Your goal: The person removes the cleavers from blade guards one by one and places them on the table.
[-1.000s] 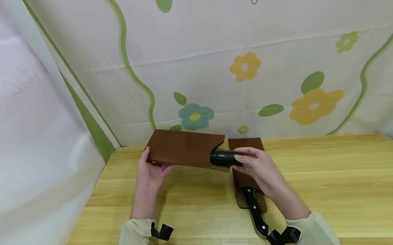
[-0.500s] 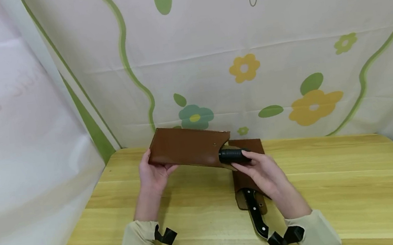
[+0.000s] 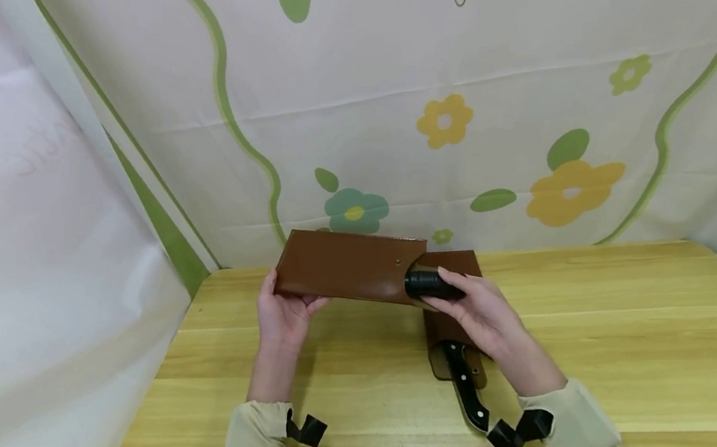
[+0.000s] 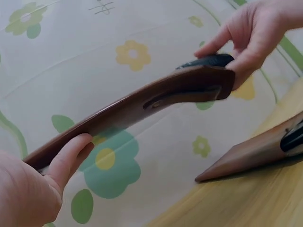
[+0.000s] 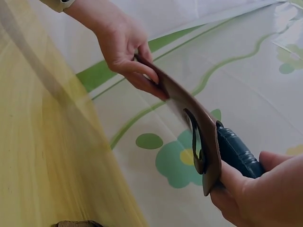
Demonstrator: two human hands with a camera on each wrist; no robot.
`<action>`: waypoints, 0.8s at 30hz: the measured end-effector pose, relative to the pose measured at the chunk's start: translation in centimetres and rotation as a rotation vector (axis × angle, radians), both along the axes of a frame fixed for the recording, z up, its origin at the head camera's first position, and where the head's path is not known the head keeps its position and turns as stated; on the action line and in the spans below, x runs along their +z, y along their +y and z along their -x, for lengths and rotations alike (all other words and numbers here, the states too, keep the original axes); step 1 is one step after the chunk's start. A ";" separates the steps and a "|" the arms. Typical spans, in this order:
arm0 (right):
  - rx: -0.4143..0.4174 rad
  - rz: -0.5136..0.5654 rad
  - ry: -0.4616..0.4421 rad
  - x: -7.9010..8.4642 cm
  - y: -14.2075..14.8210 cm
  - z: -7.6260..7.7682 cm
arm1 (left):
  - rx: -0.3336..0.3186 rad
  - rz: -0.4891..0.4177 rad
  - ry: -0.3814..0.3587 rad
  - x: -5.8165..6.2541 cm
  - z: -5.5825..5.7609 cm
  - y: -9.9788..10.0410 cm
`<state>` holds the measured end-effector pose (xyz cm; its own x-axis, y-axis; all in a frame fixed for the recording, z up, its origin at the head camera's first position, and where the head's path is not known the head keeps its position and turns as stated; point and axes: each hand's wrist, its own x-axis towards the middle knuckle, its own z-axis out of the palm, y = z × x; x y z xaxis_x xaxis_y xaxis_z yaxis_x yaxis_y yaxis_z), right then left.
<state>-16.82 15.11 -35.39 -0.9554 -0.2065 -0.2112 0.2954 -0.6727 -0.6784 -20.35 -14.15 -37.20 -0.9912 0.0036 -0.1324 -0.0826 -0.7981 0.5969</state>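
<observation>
A brown leather knife sheath is held up above the table, tilted a little down to the right. From its notched mouth sticks a black knife handle; the blade is hidden inside. My left hand grips the sheath's closed end at its lower left corner. At the other end, my right hand holds the handle, its fingers also against the sheath's mouth, as the right wrist view shows. A strap shows on the sheath's underside. Partly behind the raised sheath lies a second brown sheath with a black riveted knife handle.
The wooden table spreads under both hands. A white cloth backdrop with printed flowers rises at the table's back edge, and another white cloth hangs at the left. Black wrist mounts sit at the sleeve cuffs.
Both hands and the raised sheath have shifted slightly to the right, so the sheath now covers more of the second one. My right hand's fingers have changed position around the handle.
</observation>
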 end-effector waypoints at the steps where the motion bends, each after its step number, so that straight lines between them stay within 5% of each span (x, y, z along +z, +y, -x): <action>1: -0.005 -0.005 0.003 0.0 0.0 0.0 | 0.001 0.008 0.001 0.0 0.0 0.0; 9: -0.042 -0.009 -0.008 0.1 -0.1 0.3 | 0.015 0.074 -0.001 -0.7 0.3 -0.1; 17: -0.060 -0.105 0.026 0.8 0.6 0.1 | 0.115 -0.045 -0.021 -1.1 0.5 -1.0; 24: -0.059 -0.158 0.054 1.1 1.1 0.1 | 0.071 -0.024 -0.040 -1.0 0.2 -0.6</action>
<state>-16.94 16.23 -34.27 -0.9756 -0.1183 -0.1852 0.2194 -0.5712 -0.7909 -20.58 -14.75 -38.21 -0.9830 -0.0628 -0.1723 -0.0485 -0.8171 0.5745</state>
